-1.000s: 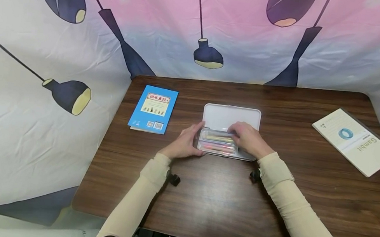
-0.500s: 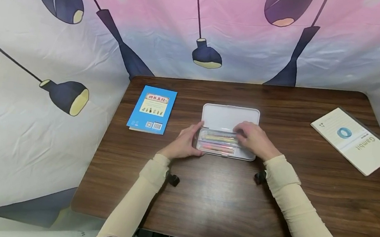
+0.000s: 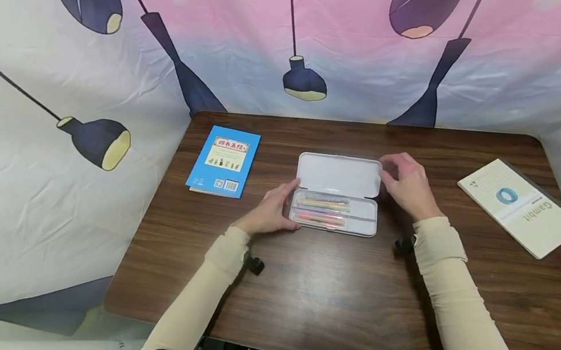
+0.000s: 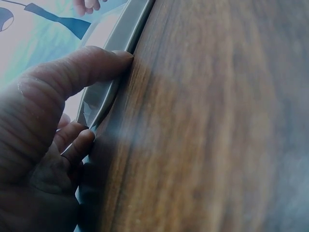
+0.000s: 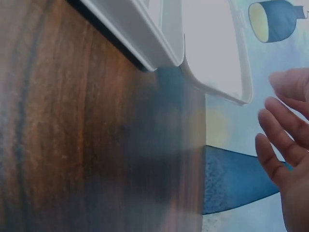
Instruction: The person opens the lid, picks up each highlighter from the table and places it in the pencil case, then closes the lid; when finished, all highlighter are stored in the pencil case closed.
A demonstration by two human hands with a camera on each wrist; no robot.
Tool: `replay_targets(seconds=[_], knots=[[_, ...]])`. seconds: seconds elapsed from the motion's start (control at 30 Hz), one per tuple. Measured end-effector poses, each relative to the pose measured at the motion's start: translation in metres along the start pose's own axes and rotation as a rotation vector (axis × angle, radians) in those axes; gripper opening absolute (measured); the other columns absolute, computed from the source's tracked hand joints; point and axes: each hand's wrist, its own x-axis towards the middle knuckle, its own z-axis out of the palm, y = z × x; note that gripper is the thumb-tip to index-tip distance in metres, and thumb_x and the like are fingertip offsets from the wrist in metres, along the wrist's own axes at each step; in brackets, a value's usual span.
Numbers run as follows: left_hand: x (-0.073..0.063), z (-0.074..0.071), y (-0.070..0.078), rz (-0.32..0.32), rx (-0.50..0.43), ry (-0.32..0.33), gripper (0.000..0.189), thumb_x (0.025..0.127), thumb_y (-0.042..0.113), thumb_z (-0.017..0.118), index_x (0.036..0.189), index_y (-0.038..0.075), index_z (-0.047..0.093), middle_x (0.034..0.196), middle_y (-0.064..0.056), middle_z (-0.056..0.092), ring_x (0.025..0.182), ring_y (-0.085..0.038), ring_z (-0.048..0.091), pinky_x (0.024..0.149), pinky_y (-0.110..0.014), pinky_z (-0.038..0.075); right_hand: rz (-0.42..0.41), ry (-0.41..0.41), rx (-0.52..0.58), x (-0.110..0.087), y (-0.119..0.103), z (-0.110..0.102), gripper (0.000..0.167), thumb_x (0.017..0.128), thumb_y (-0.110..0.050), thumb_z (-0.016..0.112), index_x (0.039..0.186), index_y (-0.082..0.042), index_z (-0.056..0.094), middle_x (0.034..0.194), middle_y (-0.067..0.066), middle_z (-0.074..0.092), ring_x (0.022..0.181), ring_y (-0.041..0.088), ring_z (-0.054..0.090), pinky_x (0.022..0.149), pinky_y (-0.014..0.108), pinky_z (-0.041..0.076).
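Note:
An open white pencil case [image 3: 363, 227] lies on the table, its lid [image 3: 339, 175] folded back away from the person. Several coloured pens [image 3: 321, 218] lie in the left part of its tray. At the case's left end, my left hand [image 3: 268, 211] holds it between thumb and fingers; the left wrist view shows the thumb [image 4: 104, 65] against the front wall. My right hand [image 3: 409, 187] is raised beside the lid's right edge, fingers loosely bent and nothing in them. A gap between those fingers and the lid shows in the right wrist view.
A blue book [image 3: 225, 162] lies at the table's back left. On the right is a pale notebook [image 3: 521, 208] with a blue ring-shaped item [image 3: 507, 195] on its cover. A printed cloth [image 3: 363, 46] hangs behind the wooden table [image 3: 319, 295].
My right hand has left the pens in the tray and moved right and back, up beside the lid's edge. The left hand stays at the pencil case's left end.

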Motion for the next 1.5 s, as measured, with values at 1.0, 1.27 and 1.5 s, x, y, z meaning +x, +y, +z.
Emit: replay_targets(seconds=[1.0, 1.27, 1.5], knots=[[0.000, 0.003, 0.000, 0.065, -0.022, 0.070, 0.142, 0.070, 0.025, 0.098, 0.170, 0.022, -0.002, 0.160, -0.002, 0.049, 0.107, -0.019, 0.052, 0.115, -0.054, 0.036, 0.016, -0.052, -0.023, -0.031, -0.010, 0.002, 0.047, 0.099, -0.016, 0.072, 0.139, 0.003, 0.056, 0.137, 0.027, 0.055, 0.125, 0.044, 0.054, 0.108, 0.064, 0.042], [0.002, 0.003, -0.002, 0.076, -0.004, 0.069, 0.142, 0.071, 0.027, 0.098, 0.170, 0.019, -0.003, 0.160, -0.006, 0.049, 0.107, -0.019, 0.053, 0.120, -0.054, 0.031, -0.093, 0.019, 0.015, -0.062, -0.023, -0.003, 0.039, 0.093, -0.004, 0.078, 0.128, 0.000, 0.061, 0.124, 0.020, 0.062, 0.111, 0.038, 0.061, 0.090, 0.056, 0.051], [0.002, 0.002, -0.001, 0.071, 0.022, 0.069, 0.143, 0.069, 0.027, 0.099, 0.170, 0.017, -0.001, 0.158, -0.011, 0.049, 0.111, -0.023, 0.055, 0.121, -0.053, 0.031, -0.201, 0.033, 0.023, -0.083, -0.024, -0.004, 0.024, 0.088, -0.001, 0.082, 0.107, -0.005, 0.068, 0.115, 0.010, 0.068, 0.109, 0.031, 0.062, 0.089, 0.047, 0.050]])
